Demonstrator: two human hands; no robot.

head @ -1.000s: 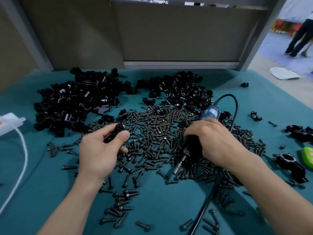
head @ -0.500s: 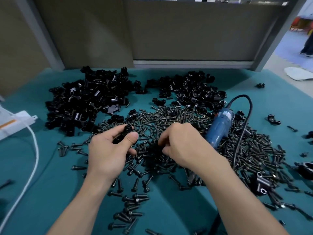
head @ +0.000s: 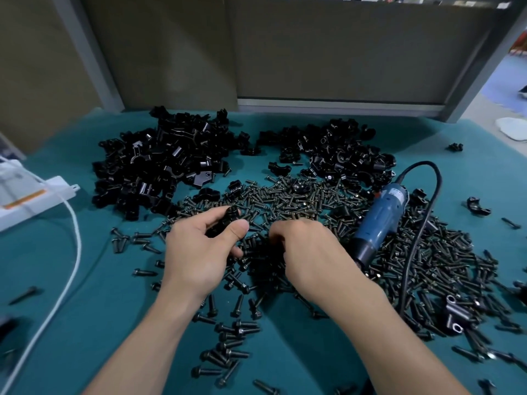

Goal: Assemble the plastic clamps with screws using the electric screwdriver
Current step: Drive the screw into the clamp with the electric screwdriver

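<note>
Teal cloth table top (head: 85, 309), bearing a central spread of dark flanged metal screws (head: 299, 198). Two heaps of black plastic clamp halves lay beyond it, far left (head: 154, 166) and far right (head: 342, 155). The left hand (head: 199, 252) gripped one black plastic clamp piece (head: 228, 220). The right hand (head: 308, 252) was curled fingers-down among the screws, its catch hidden. A blue corded electric screwdriver (head: 382, 220) lay on the screws to the right. A white power strip (head: 34, 198) sat at the left edge.

Left hand (head: 199, 252) and right hand (head: 310, 252): bare. Left forearm (head: 142, 346) and right forearm (head: 385, 337): bare along whole visible length, down to lower frame edge.
</note>
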